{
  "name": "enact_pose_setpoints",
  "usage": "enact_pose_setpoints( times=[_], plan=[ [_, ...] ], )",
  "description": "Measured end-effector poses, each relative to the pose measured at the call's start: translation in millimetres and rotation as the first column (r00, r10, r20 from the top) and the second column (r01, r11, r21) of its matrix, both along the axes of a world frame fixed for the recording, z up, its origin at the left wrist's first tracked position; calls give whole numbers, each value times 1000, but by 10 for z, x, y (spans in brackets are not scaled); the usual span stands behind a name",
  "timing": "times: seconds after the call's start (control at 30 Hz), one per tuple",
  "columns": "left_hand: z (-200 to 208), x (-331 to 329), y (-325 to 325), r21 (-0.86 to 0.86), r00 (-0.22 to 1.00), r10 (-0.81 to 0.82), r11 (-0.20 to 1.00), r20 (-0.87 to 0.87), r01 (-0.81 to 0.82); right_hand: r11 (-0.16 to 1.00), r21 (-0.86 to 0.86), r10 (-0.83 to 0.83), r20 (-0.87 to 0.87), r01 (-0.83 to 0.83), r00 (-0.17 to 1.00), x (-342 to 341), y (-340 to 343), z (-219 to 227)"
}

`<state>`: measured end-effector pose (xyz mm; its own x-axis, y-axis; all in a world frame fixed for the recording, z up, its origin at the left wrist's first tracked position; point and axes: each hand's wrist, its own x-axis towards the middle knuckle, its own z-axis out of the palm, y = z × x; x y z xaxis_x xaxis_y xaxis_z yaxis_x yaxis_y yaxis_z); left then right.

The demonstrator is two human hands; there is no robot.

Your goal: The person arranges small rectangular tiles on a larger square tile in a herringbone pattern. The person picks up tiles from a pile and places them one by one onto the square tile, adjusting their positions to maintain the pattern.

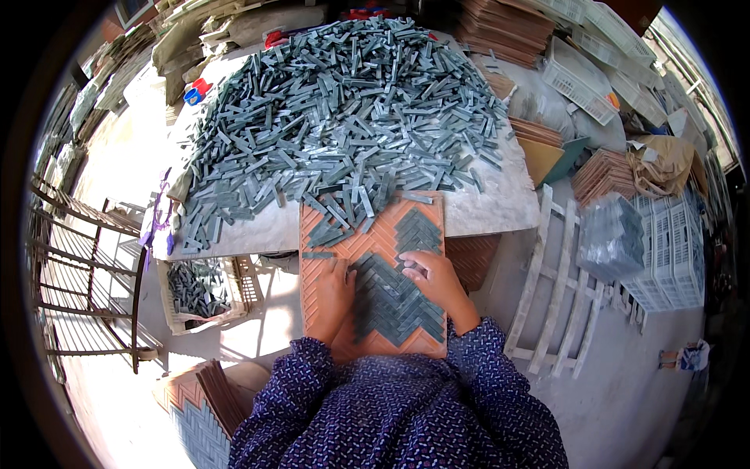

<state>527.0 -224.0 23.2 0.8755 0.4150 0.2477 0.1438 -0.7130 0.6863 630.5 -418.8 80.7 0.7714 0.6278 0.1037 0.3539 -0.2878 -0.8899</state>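
Observation:
An orange grooved board [375,341] with a zigzag pattern lies in front of me, its far end against the table edge. Dark green stone strips [388,301] fill part of its grooves in a herringbone. My left hand [332,295] rests over the left side with its fingers curled, just below a single strip [319,255]. Whatever those fingers hold is hidden. Over the right edge of the herringbone, my right hand [437,283] has thumb and fingers drawn together; what lies between them is too small to make out. Loose strips [332,223] lie on the board's far left.
A large heap of stone strips [351,109] covers the pale table [500,205]. Below its left side stands a crate [205,319] of strips. A metal rack [86,273] is at left, with a wooden pallet [547,285] and stacked white crates [672,258] at right.

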Motion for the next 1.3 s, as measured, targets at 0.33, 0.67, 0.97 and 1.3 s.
enact_pose_setpoints(
  times=[0.33, 0.67, 0.97, 1.3],
  plan=[
    [47, 64, -11, -93, 1000, 4, 996, 2, -4, 993, 0, -118, -97, 118, 988, -309, -354, -201],
    [97, 148, 20, -81, 999, 6, 997, 35, -4, 996, 1, -93, -23, 93, 995, -334, -313, -101],
    [42, 132, -74, 119, 1000, -2, 993, 30, -1, 996, -15, -89, -12, 88, 996, -328, -219, -16],
    [-105, 128, -88, 188, 997, -5, 982, 79, -10, 982, 50, -190, 347, 185, 918, 184, 843, -132]
  ],
)
